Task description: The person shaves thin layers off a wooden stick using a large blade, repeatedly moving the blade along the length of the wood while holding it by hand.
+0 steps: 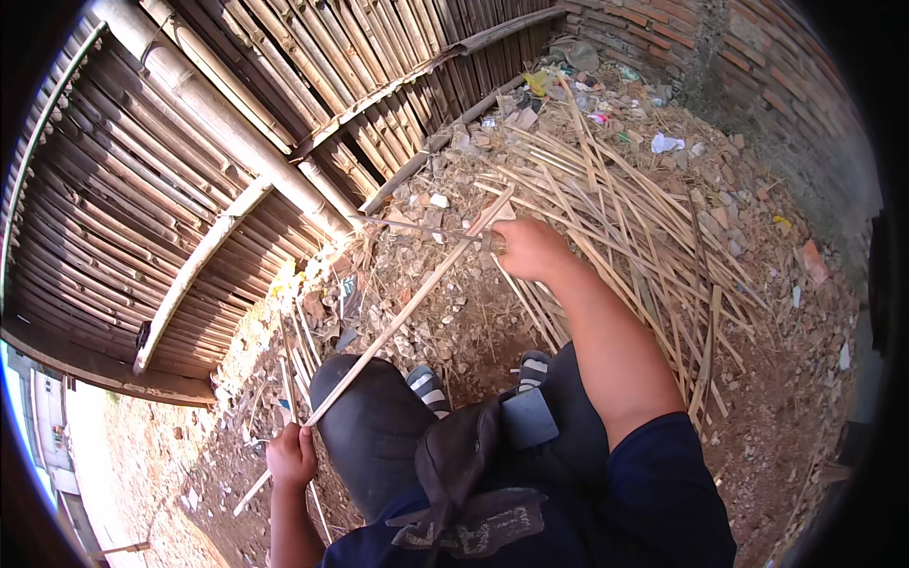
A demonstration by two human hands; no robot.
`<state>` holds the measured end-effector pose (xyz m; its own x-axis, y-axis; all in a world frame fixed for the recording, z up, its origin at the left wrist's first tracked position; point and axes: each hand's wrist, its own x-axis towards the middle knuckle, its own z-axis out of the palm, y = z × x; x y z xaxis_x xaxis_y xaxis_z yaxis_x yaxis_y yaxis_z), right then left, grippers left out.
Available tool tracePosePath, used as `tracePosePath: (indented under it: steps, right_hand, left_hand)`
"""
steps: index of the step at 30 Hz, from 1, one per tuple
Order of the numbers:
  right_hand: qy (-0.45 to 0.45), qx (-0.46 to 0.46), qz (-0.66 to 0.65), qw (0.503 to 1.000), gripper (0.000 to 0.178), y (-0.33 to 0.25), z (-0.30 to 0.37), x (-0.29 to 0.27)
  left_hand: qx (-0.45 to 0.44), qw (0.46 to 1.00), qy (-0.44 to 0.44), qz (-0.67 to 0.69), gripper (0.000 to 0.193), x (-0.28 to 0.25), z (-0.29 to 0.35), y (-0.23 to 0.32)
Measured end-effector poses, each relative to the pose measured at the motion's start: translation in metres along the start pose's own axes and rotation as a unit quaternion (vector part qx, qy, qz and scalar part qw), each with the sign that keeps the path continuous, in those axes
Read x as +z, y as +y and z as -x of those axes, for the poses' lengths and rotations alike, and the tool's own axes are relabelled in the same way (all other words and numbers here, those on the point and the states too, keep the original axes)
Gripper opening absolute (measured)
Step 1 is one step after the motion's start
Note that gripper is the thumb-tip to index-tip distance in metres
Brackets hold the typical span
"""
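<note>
Both hands are closed on work: the left hand grips the near end of a long bamboo strip, which slants up across the knee toward the right hand. That hand is fisted round the handle of a blade, whose thin dark metal lies across the strip's far end. The strip is slender and held only at its ends — it could flex or twist under the blade, and the edge might then skid off along the grain toward the knee or the sandalled feet. The ground is loose rubble and dirt, poor footing. A pile of split bamboo lies just beside the right hand, near the bamboo fence.
</note>
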<state>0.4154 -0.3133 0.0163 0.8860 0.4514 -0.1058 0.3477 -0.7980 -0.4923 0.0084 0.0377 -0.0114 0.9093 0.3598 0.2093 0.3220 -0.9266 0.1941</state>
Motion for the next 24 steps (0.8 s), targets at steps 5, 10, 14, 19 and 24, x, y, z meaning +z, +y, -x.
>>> tracePosePath:
  steps: [5,10,14,19,24]
  right_hand:
    - [-0.092,-0.165,0.07,0.98,0.044,-0.026,0.009,0.001]
    - [0.045,0.11,-0.089,0.989,0.043,0.076,-0.028,0.009]
    - [0.055,0.125,-0.012,0.991,0.043,0.064,-0.014,0.002]
    - [0.031,-0.008,0.003,0.999,0.046,0.014,0.001,-0.001]
    - [-0.074,-0.123,0.094,0.985,0.043,-0.026,0.017,-0.01]
  left_hand:
    - [-0.003,1.0,-0.006,-0.001,0.037,-0.002,0.004,-0.002]
    - [0.006,1.0,0.021,0.015,0.037,0.0,-0.002,-0.013]
    - [-0.01,0.998,-0.016,-0.051,0.039,-0.008,-0.006,-0.005]
    - [-0.004,1.0,-0.01,-0.006,0.04,0.001,-0.003,0.001]
    - [-0.005,1.0,-0.01,0.019,0.04,0.002,0.0,-0.004]
